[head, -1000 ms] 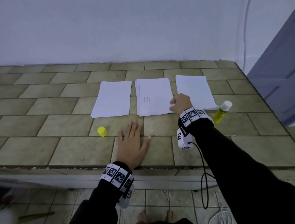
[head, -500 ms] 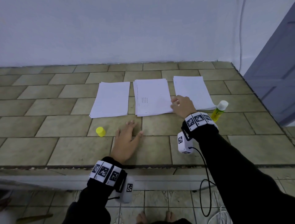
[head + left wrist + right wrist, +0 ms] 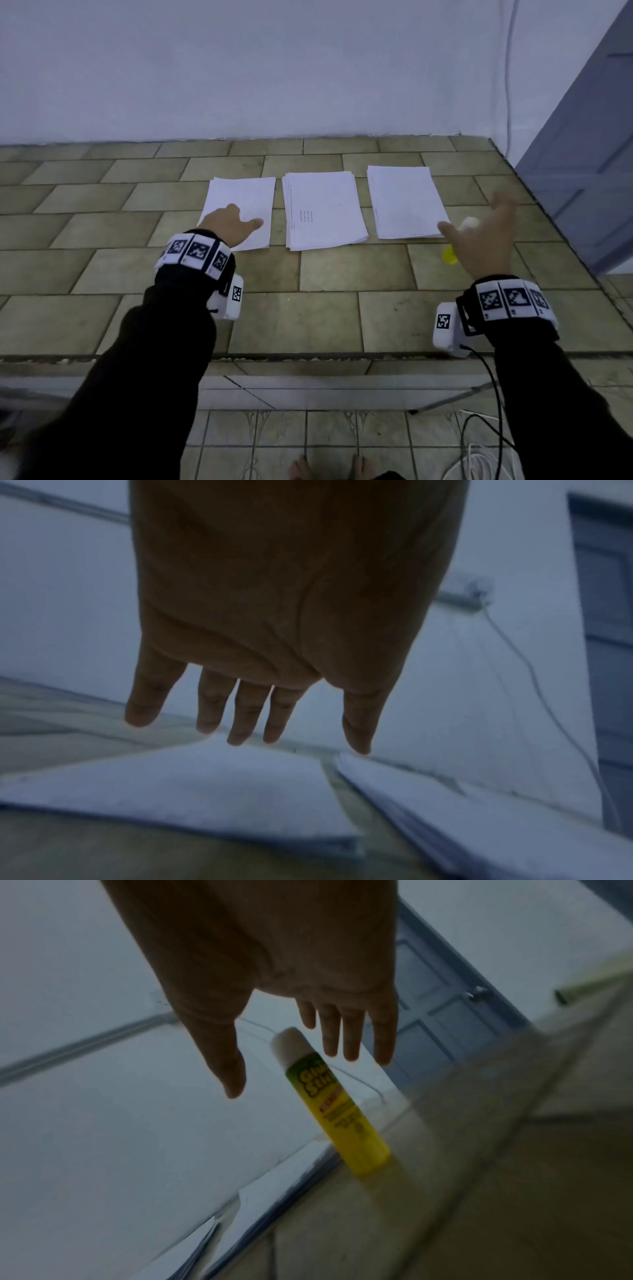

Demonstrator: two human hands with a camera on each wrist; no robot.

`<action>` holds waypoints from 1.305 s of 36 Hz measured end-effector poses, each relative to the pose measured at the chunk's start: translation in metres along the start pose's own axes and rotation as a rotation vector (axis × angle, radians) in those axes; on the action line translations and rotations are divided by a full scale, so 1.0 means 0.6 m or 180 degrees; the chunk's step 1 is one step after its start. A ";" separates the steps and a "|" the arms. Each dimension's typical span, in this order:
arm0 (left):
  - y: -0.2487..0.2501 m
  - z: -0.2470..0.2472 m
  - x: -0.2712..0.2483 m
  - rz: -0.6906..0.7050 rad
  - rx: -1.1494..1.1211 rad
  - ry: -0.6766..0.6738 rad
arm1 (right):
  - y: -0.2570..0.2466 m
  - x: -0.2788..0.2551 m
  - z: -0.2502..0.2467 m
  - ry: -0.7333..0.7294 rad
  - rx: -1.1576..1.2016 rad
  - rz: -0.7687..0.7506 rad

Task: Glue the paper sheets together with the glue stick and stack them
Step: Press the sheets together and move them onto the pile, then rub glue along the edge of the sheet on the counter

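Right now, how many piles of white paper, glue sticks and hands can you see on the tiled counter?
White paper piles: 3 (left, middle, right)
Yellow glue stick with white tip: 1
Hands: 2 (left, right)
Total: 6

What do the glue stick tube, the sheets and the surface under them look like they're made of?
Glue stick: probably glossy plastic, a smooth yellow tube with a printed label and a white end.
Sheets: thin matte white paper; stacked edges show.
Surface: looks like ceramic or stone tile, dull olive slabs with grout lines.
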State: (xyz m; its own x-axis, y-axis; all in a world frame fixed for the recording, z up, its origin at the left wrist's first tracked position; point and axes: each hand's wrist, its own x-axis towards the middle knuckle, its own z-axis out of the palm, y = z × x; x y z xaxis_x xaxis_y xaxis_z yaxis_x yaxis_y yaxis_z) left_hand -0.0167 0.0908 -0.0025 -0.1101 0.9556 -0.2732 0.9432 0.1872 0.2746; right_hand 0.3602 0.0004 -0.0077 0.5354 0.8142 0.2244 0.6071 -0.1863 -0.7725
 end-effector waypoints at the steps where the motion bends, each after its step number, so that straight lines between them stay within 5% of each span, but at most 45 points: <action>1: -0.001 0.011 0.014 -0.0060 0.0141 -0.0049 | 0.007 0.000 0.001 -0.0126 0.0118 0.0241; 10: -0.019 0.070 0.065 -0.0427 0.0930 -0.0191 | 0.045 -0.006 0.014 -0.0702 0.0052 0.0961; 24: -0.040 0.073 0.064 -0.0237 0.0893 -0.0056 | 0.050 -0.007 0.026 -0.0897 -0.0170 0.0948; 29: -0.053 0.054 0.068 -0.0127 0.0352 0.0216 | 0.050 -0.008 0.025 -0.0938 -0.0227 0.0933; 36: -0.036 -0.011 0.032 0.0012 -0.0302 0.1208 | 0.048 -0.006 0.026 -0.0945 -0.0210 0.0920; 40: -0.020 -0.034 0.011 0.0276 -0.0512 0.1677 | 0.052 -0.005 0.029 -0.0951 -0.0225 0.0933; 43: 0.007 -0.039 -0.026 0.0936 -0.0792 0.1850 | 0.051 -0.005 0.028 -0.0970 -0.0240 0.0939; 47: 0.048 -0.009 -0.091 0.1726 -0.0683 0.1095 | 0.052 -0.005 0.028 -0.0968 -0.0249 0.0930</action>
State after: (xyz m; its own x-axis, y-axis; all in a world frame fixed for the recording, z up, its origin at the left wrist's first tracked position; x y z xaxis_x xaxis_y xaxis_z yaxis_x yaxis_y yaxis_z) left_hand 0.0145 0.0453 0.0253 0.2342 0.9384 0.2540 0.8139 -0.3322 0.4767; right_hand 0.3677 0.0014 -0.0423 0.5011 0.8439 -0.1917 0.5045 -0.4649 -0.7276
